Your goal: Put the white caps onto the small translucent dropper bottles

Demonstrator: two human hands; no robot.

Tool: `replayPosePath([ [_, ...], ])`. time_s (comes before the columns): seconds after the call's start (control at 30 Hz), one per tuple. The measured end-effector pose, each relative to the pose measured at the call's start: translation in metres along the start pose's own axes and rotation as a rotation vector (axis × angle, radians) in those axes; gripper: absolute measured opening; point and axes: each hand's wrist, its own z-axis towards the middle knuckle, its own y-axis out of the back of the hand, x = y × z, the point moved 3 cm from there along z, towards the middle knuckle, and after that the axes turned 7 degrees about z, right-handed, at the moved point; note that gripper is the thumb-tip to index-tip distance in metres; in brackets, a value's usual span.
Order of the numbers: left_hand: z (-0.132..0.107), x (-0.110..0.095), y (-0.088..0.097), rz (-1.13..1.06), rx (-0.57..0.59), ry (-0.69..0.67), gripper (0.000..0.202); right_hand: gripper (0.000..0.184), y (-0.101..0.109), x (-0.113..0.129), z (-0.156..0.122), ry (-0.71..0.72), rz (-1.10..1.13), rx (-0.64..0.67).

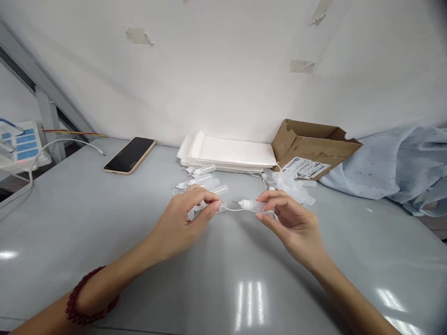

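Observation:
Between thumb and fingers, my right hand (291,221) holds a small clear needle-tip bottle (252,205) on its side, its thin needle pointing left. From the bottle's neck a white tether (234,210) runs across to my left hand (190,211). There, thumb and forefinger are pinched on the tether's end, where a small white cap partly shows; the fingers hide most of it. Several similar bottles (206,180) lie just behind my left hand. Beyond my right hand is a heap of more clear bottles (296,188), some partly covered by the fingers.
A stack of white envelopes (237,151) lies against the wall beside an open cardboard box (314,151). Pale blue fabric (394,163) is at the right. A phone (130,155), a white cable (66,140) and a white device (21,146) are at the left.

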Motion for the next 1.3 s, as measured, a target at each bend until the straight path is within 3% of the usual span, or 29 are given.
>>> replayPosePath([
  [0.3,-0.001,-0.004,-0.006,0.030,0.045,-0.125,0.018,0.014,-0.009,0.003,-0.005,-0.007,-0.022,0.041],
  [0.77,-0.001,-0.004,-0.007,0.037,0.041,-0.126,0.020,0.010,-0.008,0.003,-0.006,-0.002,-0.088,0.045],
  [1.3,-0.002,-0.005,-0.010,0.057,0.019,-0.250,0.019,0.016,-0.011,0.011,-0.009,0.157,-0.264,0.047],
])
